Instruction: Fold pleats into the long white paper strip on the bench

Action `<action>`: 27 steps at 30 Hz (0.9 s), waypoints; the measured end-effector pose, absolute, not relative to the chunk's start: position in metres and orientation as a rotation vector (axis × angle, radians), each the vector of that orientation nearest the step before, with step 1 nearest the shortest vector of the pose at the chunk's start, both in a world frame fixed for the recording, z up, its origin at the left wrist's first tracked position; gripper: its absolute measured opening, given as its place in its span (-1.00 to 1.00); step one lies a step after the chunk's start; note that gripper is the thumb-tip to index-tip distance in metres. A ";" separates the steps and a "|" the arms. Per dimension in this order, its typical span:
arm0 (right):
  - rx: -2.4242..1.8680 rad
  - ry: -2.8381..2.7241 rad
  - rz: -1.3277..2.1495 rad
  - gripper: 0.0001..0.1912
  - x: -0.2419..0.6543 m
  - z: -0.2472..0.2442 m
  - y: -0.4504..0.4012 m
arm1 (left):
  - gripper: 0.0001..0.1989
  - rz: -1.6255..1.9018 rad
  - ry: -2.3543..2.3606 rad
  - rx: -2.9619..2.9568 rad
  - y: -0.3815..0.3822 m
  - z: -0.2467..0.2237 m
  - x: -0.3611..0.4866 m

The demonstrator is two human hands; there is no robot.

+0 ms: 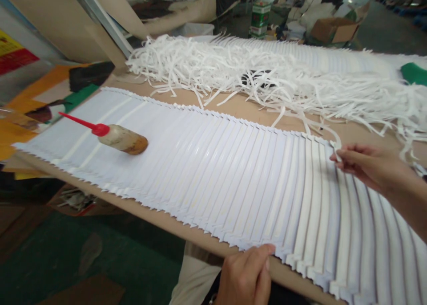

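Note:
A long row of white paper sheets [200, 176] lies fanned out in overlapping steps on a tan board [233, 109]. On the row's left part rests a plastic glue bottle [123, 139] on its side, with a red cap and long red nozzle. My right hand [367, 168] is at the row's far edge, its fingertips pinching a thin white paper strip [336, 150]. My left hand [245, 276] is at the near edge, its fingers gripping the sheets there. Its thumb is hidden.
A heap of cut white paper strips [267, 73] lies along the board's far side. Printed orange and green sheets [50, 98] stand at the left. A cardboard box [333, 31] sits on the floor beyond, among other clutter. Green matting [83, 260] covers the floor below.

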State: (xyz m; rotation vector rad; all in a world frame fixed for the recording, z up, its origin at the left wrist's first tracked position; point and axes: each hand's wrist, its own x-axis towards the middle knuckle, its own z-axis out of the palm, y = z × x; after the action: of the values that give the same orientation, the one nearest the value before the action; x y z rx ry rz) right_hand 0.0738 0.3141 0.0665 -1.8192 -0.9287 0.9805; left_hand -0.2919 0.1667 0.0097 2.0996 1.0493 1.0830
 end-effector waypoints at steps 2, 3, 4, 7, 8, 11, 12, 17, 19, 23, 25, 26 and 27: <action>-1.721 -0.668 1.219 -0.64 0.060 0.064 0.259 | -0.71 1.016 1.046 1.939 0.169 0.017 -0.281; -1.707 -0.549 1.257 -0.61 0.049 0.062 0.233 | -0.73 0.961 1.047 1.844 0.171 0.021 -0.274; -1.681 -0.471 1.299 -0.60 0.036 0.061 0.209 | -0.75 0.899 1.039 1.745 0.173 0.025 -0.266; -1.592 -0.380 1.372 -0.61 -0.009 0.059 0.157 | -0.70 0.744 0.961 1.485 0.180 0.035 -0.239; -1.561 -0.371 1.392 -0.62 -0.023 0.058 0.146 | -0.65 0.708 0.935 1.439 0.181 0.037 -0.231; -1.472 -0.320 1.424 -0.67 -0.054 0.054 0.129 | -0.68 0.651 0.894 1.383 0.179 0.041 -0.215; -1.448 -0.298 1.420 -0.67 -0.060 0.052 0.126 | -0.75 0.646 0.885 1.377 0.178 0.042 -0.214; -1.556 -0.481 1.413 -0.61 -0.065 0.055 0.117 | -0.78 0.626 0.882 1.416 0.171 0.044 -0.231; -1.759 -0.817 1.244 -0.65 -0.058 0.064 0.115 | -0.78 0.583 0.939 1.546 0.169 0.044 -0.242; -1.652 -1.782 0.701 -0.84 -0.047 0.081 0.125 | -0.81 0.438 0.950 1.973 0.164 0.045 -0.257; -1.407 -2.151 0.638 -0.75 -0.046 0.082 0.137 | -0.83 0.405 0.923 2.076 0.161 0.045 -0.260; -1.329 -2.278 0.645 -0.75 -0.046 0.081 0.144 | -0.83 0.407 0.931 2.077 0.159 0.044 -0.262; -1.289 -2.369 0.671 -0.78 -0.047 0.080 0.151 | -0.82 0.418 0.959 2.048 0.158 0.043 -0.264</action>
State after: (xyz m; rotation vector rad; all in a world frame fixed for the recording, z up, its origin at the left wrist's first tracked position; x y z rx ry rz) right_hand -0.0468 0.1512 0.0798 -1.2894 -2.3690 0.6710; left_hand -0.2643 0.1584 0.0435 2.0478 0.9593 0.4176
